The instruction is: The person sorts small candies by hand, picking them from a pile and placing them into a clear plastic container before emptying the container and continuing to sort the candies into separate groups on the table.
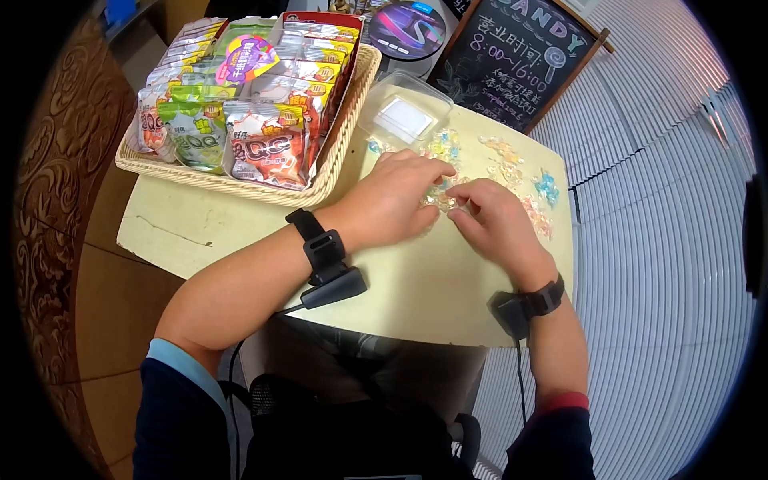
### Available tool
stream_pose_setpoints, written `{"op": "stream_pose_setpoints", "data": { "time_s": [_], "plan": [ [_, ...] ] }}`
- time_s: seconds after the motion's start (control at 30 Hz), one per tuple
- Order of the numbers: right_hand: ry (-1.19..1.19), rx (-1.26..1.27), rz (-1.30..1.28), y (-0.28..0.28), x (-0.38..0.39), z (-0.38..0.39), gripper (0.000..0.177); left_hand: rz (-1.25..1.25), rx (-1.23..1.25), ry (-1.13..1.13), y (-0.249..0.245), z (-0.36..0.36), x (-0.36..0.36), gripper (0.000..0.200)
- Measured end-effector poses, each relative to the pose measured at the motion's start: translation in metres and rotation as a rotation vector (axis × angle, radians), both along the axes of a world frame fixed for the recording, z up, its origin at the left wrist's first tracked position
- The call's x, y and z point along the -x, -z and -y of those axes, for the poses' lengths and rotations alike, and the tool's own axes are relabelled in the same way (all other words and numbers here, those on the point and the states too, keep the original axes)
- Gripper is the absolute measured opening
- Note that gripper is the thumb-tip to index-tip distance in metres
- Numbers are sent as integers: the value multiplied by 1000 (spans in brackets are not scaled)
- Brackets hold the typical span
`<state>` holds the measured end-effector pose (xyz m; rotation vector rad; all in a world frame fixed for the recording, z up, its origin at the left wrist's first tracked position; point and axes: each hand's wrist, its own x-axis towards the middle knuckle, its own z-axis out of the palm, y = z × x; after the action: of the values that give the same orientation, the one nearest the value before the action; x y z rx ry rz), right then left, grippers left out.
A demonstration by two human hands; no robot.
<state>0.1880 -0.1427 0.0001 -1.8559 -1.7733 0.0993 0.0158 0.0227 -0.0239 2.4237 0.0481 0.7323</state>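
Observation:
Small wrapped candies (445, 146) lie in a loose pile on the pale yellow table (400, 296). My left hand (398, 194) rests over the left side of this pile, fingers curved and apart, with no candy visibly held. From the right, my right hand (494, 218) reaches to the same pile, its thumb and index finger close together at the candies; what lies between them is too small to make out. Separate groups sit to the right: yellow-orange candies (502, 150), blue candies (547, 187) and pink candies (538, 216). A clear plastic box (405, 112) stands behind my left hand.
A wicker basket (228, 186) full of snack packets (268, 148) stands at the table's left. Behind the table are a chalkboard sign (504, 60) and a round dark container (406, 30). White blinds (656, 200) hang along the right side.

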Motion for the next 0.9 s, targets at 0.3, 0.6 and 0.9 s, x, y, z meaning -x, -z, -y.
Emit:
{"op": "stream_pose_setpoints", "data": {
  "time_s": [0.3, 0.6, 0.9],
  "plan": [
    [60, -8, -83, -4, -3, 4, 17, -41, -8, 1, 3, -2, -2, 48],
    [84, 14, -101, -5, -4, 4, 8, -92, -110, -44, -5, -1, 3, 24],
    [132, -96, -229, 3, -5, 1, 10, -85, -100, -33, -2, -3, 3, 18]
  ]
}}
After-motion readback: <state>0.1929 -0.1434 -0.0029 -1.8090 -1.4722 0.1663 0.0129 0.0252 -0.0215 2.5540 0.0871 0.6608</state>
